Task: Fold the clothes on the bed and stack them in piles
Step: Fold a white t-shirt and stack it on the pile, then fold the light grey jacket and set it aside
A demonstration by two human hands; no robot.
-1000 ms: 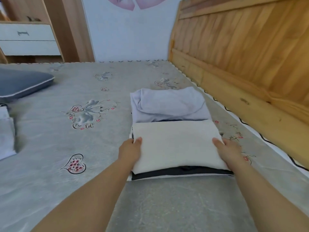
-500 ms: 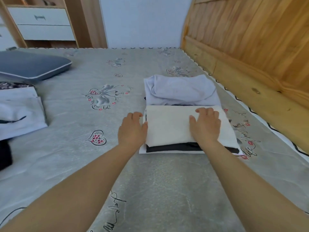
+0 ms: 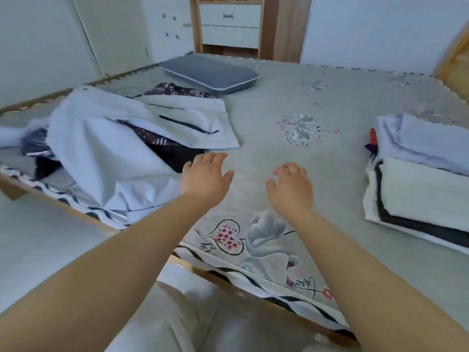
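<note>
Both hands have come off the folded stack [image 3: 421,196], which now sits far right on the bed [image 3: 317,153]; left hand [image 3: 206,177] and right hand [image 3: 290,188] hover over bare sheet, fingers loosely spread, holding nothing; the unfolded heap [image 3: 106,148] lies just left, likely next.

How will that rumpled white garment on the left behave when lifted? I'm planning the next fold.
The white garment looks thin and creased, so probably floppy and light. It overlaps dark clothes, so it may drag them along.
</note>
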